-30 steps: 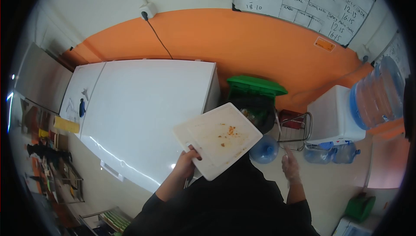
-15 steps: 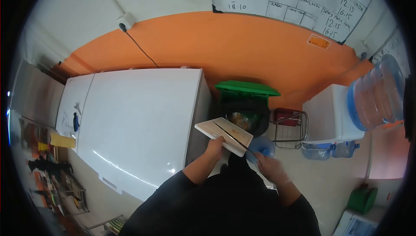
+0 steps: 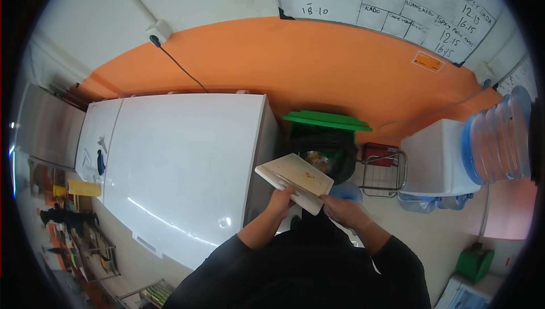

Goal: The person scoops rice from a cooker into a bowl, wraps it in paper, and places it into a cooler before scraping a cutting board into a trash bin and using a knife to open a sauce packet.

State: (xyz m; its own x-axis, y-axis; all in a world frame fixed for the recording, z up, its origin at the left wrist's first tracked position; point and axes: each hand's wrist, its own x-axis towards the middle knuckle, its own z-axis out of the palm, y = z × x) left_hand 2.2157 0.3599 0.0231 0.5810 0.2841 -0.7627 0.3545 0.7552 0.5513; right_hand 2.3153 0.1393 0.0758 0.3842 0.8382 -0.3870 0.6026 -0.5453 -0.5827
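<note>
My left hand [image 3: 281, 198] grips the near edge of a white cutting board [image 3: 298, 175] with orange crumbs on it. The board is tilted over the open bin [image 3: 335, 153], which has a black liner, food scraps inside and a raised green lid [image 3: 326, 120]. My right hand [image 3: 343, 211] is curled at the board's near right corner. Whether it holds anything is hidden.
A large white chest freezer [image 3: 181, 156] stands to the left, touching the bin. To the right are a wire rack [image 3: 383, 170], a white water dispenser [image 3: 437, 158] with a blue bottle [image 3: 497, 139], and more bottles on the floor [image 3: 346, 191]. A whiteboard [image 3: 386, 8] hangs on the orange wall.
The board went from held up flat in front of me to lowered and tilted over the bin. My right hand came in to the board; the knife seen across it half a second ago no longer shows.
</note>
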